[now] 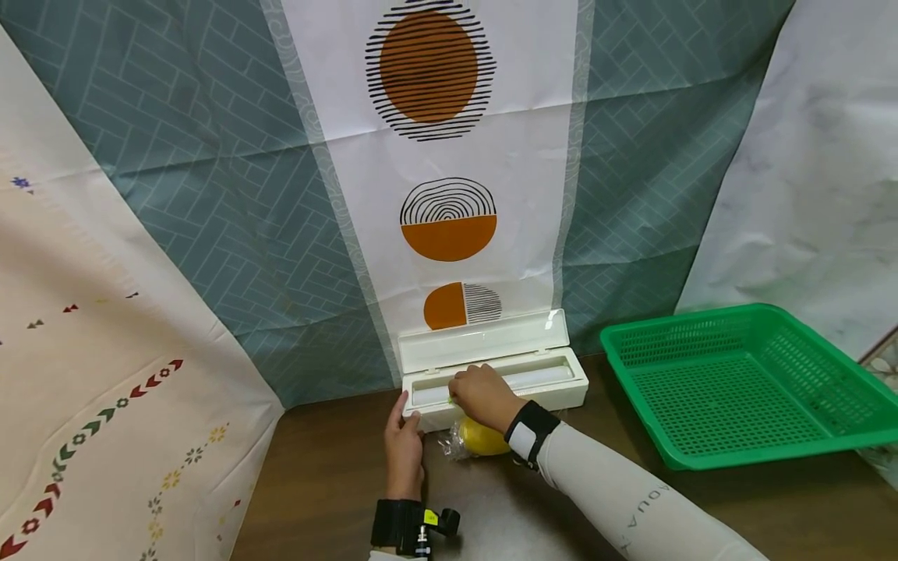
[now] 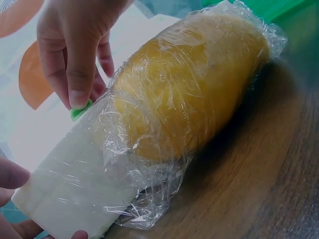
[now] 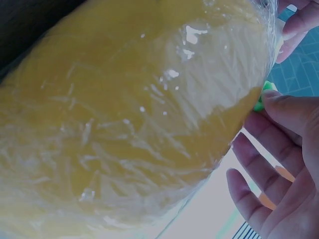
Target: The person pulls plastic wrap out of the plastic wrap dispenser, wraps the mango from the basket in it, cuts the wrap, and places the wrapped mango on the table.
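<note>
A white cling film dispenser (image 1: 491,341) stands at the back of the table with its lid raised and a pale film roll (image 1: 536,377) inside. My left hand (image 1: 404,458) grips its left end, fingers on the sides. With thumb and fingers, my right hand (image 1: 489,397) pinches a small green slider cutter (image 2: 80,110) at the dispenser's edge. Right in front of the dispenser lies a large yellow oblong fruit (image 2: 189,84) covered in wrinkled clear film (image 2: 149,204). Film stretches from the fruit over the dispenser's white front. The right forearm and hand partly hide the fruit in the head view.
A green plastic basket (image 1: 673,444) sits on the brown wooden table (image 1: 316,483) to the right. Patterned cloth (image 1: 231,234) hangs behind the dispenser, and a cream printed cloth (image 1: 140,389) slopes down on the left.
</note>
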